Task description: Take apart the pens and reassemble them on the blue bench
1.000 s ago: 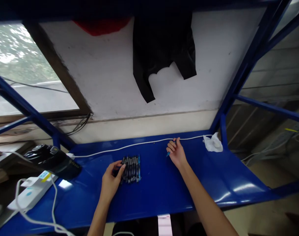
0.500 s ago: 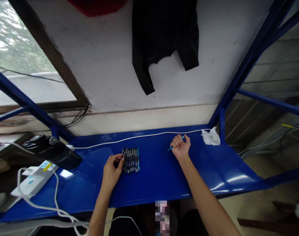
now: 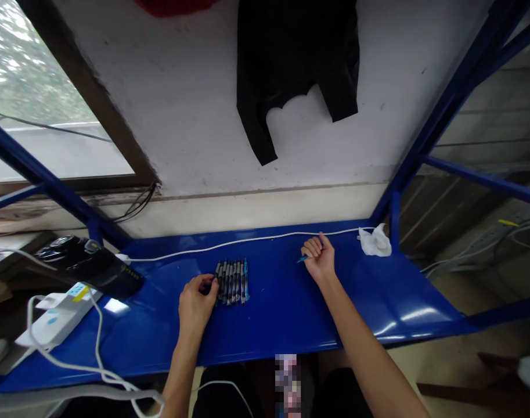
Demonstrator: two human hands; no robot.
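Observation:
Several dark pens (image 3: 232,281) lie side by side in a tight row on the blue metal shelf (image 3: 286,319). My left hand (image 3: 196,305) rests on the shelf with its fingertips touching the left end of that row. My right hand (image 3: 319,257) is curled into a fist farther right, near the back of the shelf, closed around a blue pen (image 3: 302,259) whose tip pokes out to the left.
A white cable (image 3: 247,241) runs along the back of the shelf to a crumpled white cloth (image 3: 375,242) by the right upright. At the left sit a black device (image 3: 88,267) and a white power strip (image 3: 56,322) with looping cord. A black garment (image 3: 291,64) hangs on the wall.
My right hand has closed tighter on the blue pen and shifted a little. My left hand stays at the pen row. The view has tilted slightly.

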